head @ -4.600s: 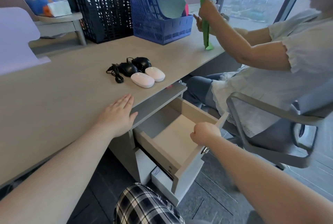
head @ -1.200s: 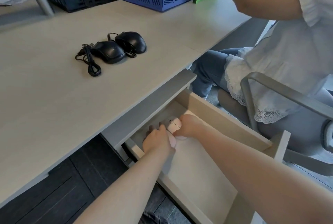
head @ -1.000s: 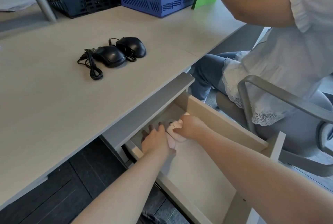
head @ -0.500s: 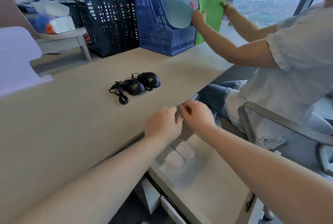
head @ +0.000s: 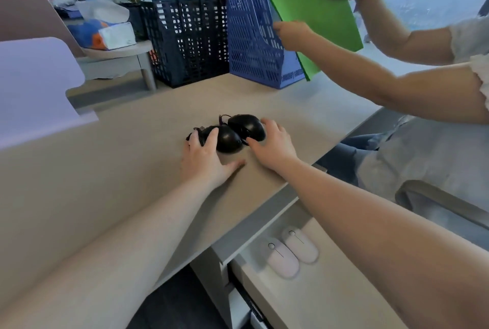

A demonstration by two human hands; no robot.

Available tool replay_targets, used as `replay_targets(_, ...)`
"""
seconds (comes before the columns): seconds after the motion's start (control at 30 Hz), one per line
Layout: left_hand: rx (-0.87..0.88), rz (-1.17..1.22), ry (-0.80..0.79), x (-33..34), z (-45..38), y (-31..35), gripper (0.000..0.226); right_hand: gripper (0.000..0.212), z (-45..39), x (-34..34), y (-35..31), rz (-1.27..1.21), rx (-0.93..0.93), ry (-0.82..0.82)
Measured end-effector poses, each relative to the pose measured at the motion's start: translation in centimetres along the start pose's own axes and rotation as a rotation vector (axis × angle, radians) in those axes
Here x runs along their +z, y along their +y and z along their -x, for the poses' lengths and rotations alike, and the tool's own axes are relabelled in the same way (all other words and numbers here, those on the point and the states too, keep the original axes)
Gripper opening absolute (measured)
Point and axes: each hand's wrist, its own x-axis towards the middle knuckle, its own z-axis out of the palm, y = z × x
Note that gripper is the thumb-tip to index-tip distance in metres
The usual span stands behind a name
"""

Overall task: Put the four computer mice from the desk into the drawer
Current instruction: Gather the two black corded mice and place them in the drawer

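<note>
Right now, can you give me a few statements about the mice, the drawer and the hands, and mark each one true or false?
1. Two white mice lie side by side in the open drawer. True.
2. Two black mice are on the desk. True.
3. The left hand is inside the drawer. False: it rests on the desk, fingers on the nearer black mouse.
4. The right hand holds a green folder. False: it is at the farther black mouse; another person holds the green folder.
5. The black mice are lifted off the desk. False: both sit on it.
</note>
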Motion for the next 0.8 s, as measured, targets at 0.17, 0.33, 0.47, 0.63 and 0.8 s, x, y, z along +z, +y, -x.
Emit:
replay_targets(0.17, 0.094, -0.115, -0.061, 0.4, -2.5, 0.7, 0.073, 0.072, -3.6, 1.8, 0.0, 0.104, -0.04, -0.038)
replay_targets(0.33, 0.088, -0.199, -0.124, 0.2, -3.7, 1.8, 0.055, 0.072, -5.1, 2.4, 0.1, 0.191, -0.089, -0.104)
replay_targets(0.47, 0.114, -0.232, -0.049, 0.2, -3.9, 1.9, 0.044, 0.063, -4.9, 2.4, 0.0, 0.144, -0.08, -0.051)
replay_targets(0.63, 0.077, -0.237, -0.004, -0.1, -3.2, 2.0, 0.042, 0.053, -4.0, 1.9, -0.2, 0.117, -0.052, 0.033)
replay_targets(0.8, 0.094, -0.186, -0.007, -0.5, -1.5, 2.1, 0.03, 0.055, -1.8, 1.1, 0.1, 0.068, -0.017, 0.072)
